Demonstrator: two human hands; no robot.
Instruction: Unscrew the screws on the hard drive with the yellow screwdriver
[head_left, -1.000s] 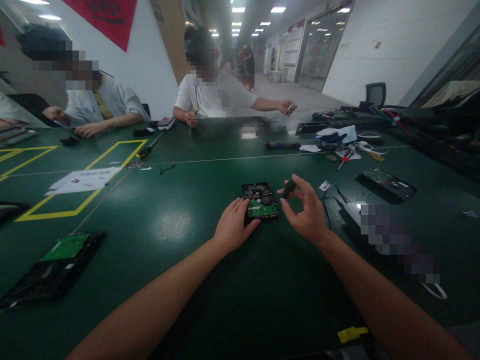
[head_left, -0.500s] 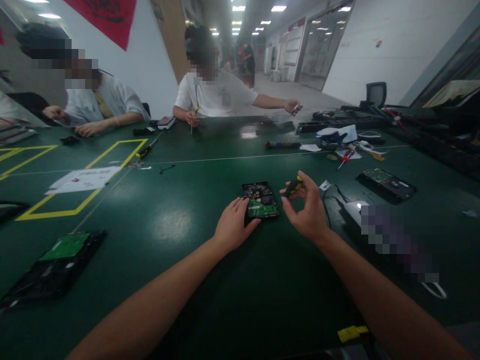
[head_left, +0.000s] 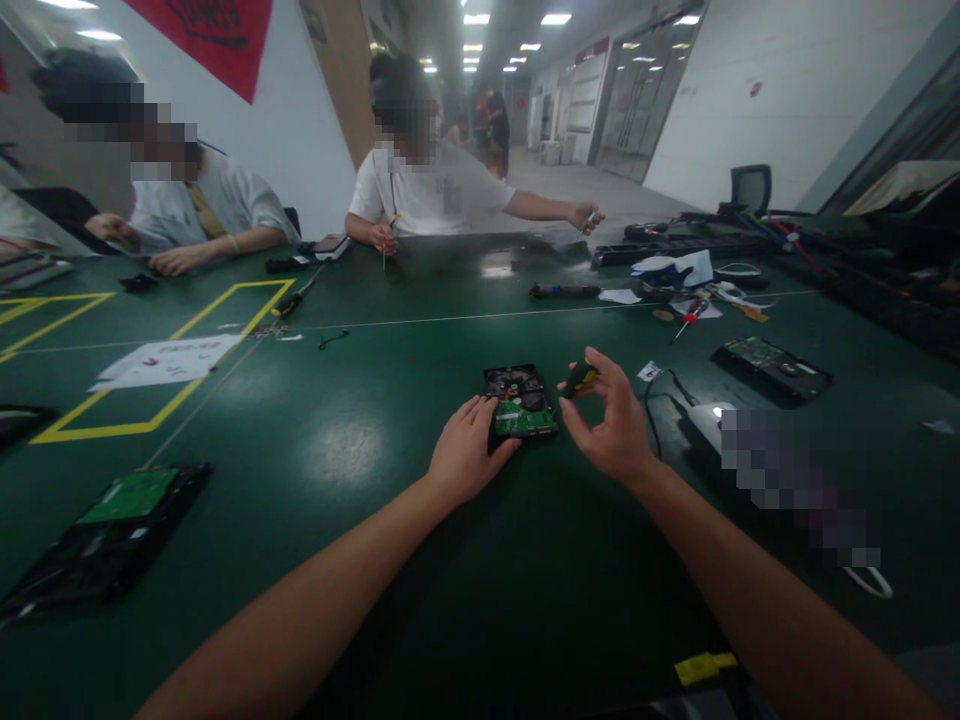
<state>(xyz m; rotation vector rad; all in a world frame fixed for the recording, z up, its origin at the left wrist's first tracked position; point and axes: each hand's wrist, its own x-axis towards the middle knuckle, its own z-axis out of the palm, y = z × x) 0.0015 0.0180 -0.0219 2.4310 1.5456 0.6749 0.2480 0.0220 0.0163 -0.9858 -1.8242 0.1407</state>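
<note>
A hard drive (head_left: 519, 398) lies circuit side up on the green table (head_left: 375, 560), its green board toward me. My left hand (head_left: 466, 452) rests on the drive's near left corner, fingers curled against its edge. My right hand (head_left: 611, 420) hovers just right of the drive, fingertips pinched on a small screwdriver (head_left: 579, 377) with a black and yellow handle. The tool's tip is hidden behind my fingers.
Another drive (head_left: 112, 530) lies at the near left and a third (head_left: 776, 365) at the right. A black cable (head_left: 660, 400), paper sheet (head_left: 169, 360), yellow floor-style tape lines (head_left: 172, 400) and scattered tools (head_left: 697, 300) are on the table. Two people sit across the table.
My right hand has turned the screwdriver handle between its fingers, lifting slightly and then settling back. My left hand stayed on the drive. The person opposite stretched an arm further right.
</note>
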